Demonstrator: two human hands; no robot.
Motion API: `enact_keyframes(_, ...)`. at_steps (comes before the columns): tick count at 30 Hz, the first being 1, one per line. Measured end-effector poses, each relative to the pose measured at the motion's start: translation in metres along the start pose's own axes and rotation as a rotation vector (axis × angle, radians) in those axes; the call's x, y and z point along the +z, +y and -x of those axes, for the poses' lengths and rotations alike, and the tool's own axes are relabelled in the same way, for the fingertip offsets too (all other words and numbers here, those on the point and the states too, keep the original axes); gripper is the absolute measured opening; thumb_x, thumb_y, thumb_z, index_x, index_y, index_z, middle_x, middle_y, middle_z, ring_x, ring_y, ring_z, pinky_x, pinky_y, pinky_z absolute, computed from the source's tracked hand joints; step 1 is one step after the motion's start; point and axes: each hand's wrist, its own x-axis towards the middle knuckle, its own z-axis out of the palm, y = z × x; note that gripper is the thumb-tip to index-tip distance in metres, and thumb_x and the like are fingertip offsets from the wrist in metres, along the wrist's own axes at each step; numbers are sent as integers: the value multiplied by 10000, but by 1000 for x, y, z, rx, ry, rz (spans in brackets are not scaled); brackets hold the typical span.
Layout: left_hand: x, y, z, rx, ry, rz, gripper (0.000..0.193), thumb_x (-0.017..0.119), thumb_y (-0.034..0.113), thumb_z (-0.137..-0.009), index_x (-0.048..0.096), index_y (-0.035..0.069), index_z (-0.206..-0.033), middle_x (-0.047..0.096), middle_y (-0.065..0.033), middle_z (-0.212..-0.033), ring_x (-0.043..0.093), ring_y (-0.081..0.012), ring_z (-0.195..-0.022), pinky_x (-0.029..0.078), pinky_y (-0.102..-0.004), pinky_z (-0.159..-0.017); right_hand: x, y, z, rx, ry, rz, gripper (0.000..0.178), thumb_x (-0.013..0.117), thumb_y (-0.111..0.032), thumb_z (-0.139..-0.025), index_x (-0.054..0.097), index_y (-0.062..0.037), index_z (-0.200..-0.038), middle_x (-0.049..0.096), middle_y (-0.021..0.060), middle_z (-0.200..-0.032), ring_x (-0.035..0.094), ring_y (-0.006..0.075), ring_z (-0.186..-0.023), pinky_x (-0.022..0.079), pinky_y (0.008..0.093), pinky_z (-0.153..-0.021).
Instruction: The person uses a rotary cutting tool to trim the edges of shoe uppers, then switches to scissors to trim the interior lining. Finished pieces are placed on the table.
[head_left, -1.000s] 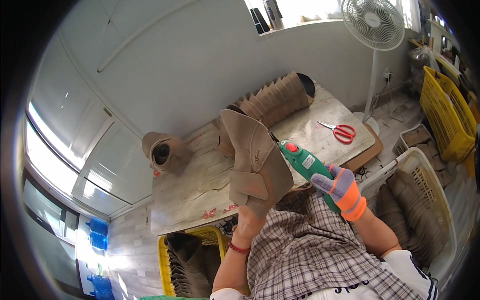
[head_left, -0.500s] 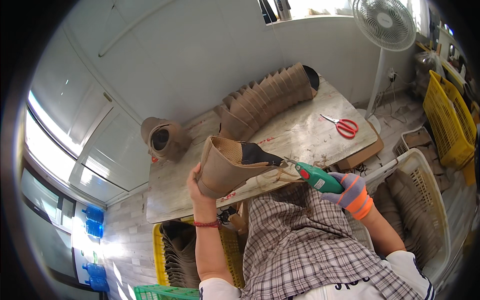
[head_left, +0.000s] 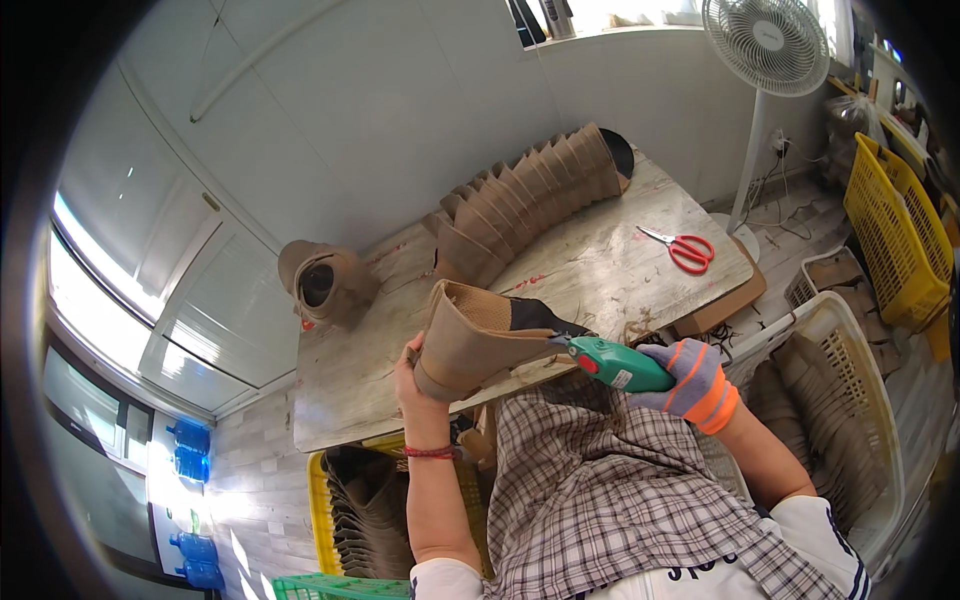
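My bare left hand point(head_left: 415, 380) grips a brown boot upper point(head_left: 460, 355) by its side, just above the table's near edge. Its open end shows a tan mesh lining, and a black lining piece point(head_left: 540, 316) points to the right. In a grey and orange glove, my right hand point(head_left: 690, 382) is closed round green cordless electric scissors point(head_left: 622, 364). Their blade tip meets the right end of the upper, by the black piece. The exact cutting point is too small to make out.
On the worn table point(head_left: 600, 245) lie a long row of nested uppers point(head_left: 530, 205), another rolled upper point(head_left: 330, 280) and red-handled scissors point(head_left: 690, 253). Crates of uppers stand below: yellow point(head_left: 318, 510) at left, white point(head_left: 850, 340) at right. A fan point(head_left: 767, 40) stands behind.
The upper has shifted slightly right in my left hand. My right hand has moved the electric scissors left, bringing the blades from the thread ends to the upper's edge.
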Motion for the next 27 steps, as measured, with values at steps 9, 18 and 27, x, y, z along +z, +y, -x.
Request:
enact_keyframes(9,42,-13,19,78,162,-34,338,437,157,-971,563,-58,-1198,621,-194,-1213,604,-329,-1098,496,-450,-946,5,-16,-10,4,-14,-195,570,857,-459,-616,711,-78,-1014,643,122,-690,612,290,-596,501,342,-572)
enact_keyframes(18,54,-21,42,387,-92,-781,311,618,95,-896,593,-33,-1179,649,-165,-1170,623,-313,-1057,507,-416,-867,37,-28,-6,502,-8,-851,577,862,-244,-731,613,31,-1172,695,48,-879,619,65,-721,523,220,-641)
enact_keyframes(27,-68,38,26,377,338,-2364,184,702,117,-743,596,4,-843,651,-196,-879,610,-396,-881,462,-479,-789,24,21,24,666,164,-726,572,845,-222,-753,573,40,-1183,683,53,-878,614,69,-722,514,214,-645)
